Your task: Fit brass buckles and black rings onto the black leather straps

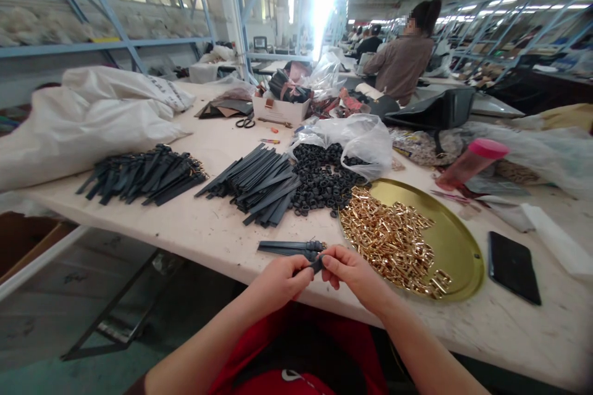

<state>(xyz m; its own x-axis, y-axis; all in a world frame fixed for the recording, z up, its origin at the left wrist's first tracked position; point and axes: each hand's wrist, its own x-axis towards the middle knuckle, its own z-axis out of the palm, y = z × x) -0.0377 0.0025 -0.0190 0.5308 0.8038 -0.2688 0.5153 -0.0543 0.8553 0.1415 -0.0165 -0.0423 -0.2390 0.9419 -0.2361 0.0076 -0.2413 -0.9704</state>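
Note:
Close to the table's front edge, my left hand (293,278) and my right hand (343,266) meet over a short dark strap (317,265). Both hands pinch it, and most of it is hidden by the fingers. Just behind them lie a few dark straps with buckles (287,247). Farther back is a fanned pile of plain dark strips (262,182), with a heap of small black loops (319,182) to its right. A gold oval tray (456,241) beside my right hand holds many gold buckles (389,234).
Buckled straps (143,173) are piled at the left, by a white sack (92,117). Scissors (245,123), a white box (280,111) and a plastic bag (365,136) are behind. A phone (514,268) and pink-lidded cup (472,163) are right. A person (401,65) sits beyond.

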